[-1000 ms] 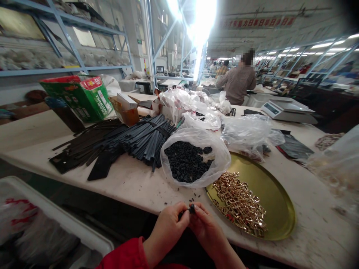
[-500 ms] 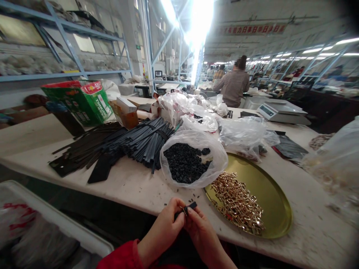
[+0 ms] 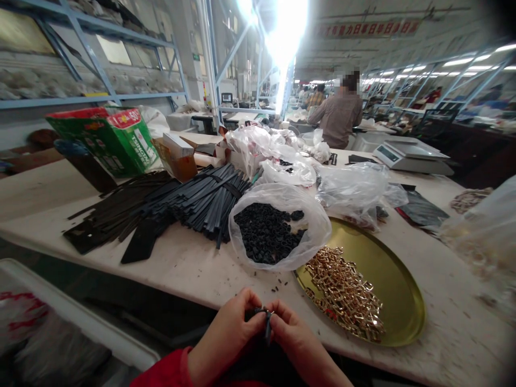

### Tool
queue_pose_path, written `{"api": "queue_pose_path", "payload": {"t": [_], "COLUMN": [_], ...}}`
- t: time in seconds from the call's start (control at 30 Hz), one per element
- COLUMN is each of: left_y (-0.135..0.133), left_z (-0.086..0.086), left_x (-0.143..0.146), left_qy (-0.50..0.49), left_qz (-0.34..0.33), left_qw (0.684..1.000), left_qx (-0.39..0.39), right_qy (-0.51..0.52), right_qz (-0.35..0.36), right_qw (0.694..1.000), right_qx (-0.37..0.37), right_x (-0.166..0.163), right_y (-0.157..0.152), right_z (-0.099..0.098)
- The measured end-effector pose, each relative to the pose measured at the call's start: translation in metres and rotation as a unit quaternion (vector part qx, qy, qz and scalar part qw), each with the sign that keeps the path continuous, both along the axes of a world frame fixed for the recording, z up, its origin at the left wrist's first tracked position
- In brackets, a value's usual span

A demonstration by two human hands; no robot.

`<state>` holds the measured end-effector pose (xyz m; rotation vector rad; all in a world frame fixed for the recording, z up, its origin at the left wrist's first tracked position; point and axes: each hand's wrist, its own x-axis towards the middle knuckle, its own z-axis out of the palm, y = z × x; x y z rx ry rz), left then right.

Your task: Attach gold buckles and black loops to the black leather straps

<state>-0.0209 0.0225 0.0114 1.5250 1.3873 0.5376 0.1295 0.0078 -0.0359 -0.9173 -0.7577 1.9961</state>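
My left hand (image 3: 231, 330) and my right hand (image 3: 292, 336) meet at the near edge of the table, fingers pinched together on a small black strap piece (image 3: 266, 320) with a bit of metal on it. Just beyond them lies an open clear bag of small black loops (image 3: 268, 231). To its right a round gold tray (image 3: 387, 269) carries a heap of gold metal buckles (image 3: 342, 293). A pile of long black straps (image 3: 169, 207) lies to the left on the pale table (image 3: 193, 263).
A green carton (image 3: 107, 140) and small boxes stand at the back left, clear plastic bags (image 3: 350, 188) in the middle, a weighing scale (image 3: 411, 156) at the back right. A white bin (image 3: 76, 317) sits lower left. A person (image 3: 338, 115) works at the far end.
My hands have turned the black piece, which stuck out sideways half a second ago and now hangs down between my fingertips. The hands dropped slightly toward me.
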Motion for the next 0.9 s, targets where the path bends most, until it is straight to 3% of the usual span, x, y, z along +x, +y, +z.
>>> {"api": "queue_pose_path", "payload": {"t": [0.2,0.33,0.53,0.7,0.9], "left_y": [-0.003,-0.008,-0.014,-0.021,-0.028], "left_z": [0.006,0.008,0.002,-0.008,-0.003], "left_x": [0.000,-0.002,0.000,-0.002,0.000], "left_qy": [0.010,-0.110,-0.217,-0.199,-0.175], "left_qz": [-0.011,-0.004,0.022,0.005,0.012], "left_qw": [1.000,0.991,0.964,0.963,0.965], "left_qx": [-0.016,-0.072,-0.154,-0.182,-0.194], "right_qy": [0.048,-0.061,-0.234,-0.285,-0.342], "right_qz": [0.022,-0.068,-0.180,-0.047,0.000], "right_qw": [0.999,0.995,0.948,0.938,0.896], "right_qx": [-0.003,0.049,0.119,0.191,0.283], "right_x": [0.005,0.004,0.001,0.013,0.023], "right_y": [-0.003,0.001,0.003,-0.009,-0.022], "right_z": [0.000,-0.003,-0.003,0.000,0.006]}}
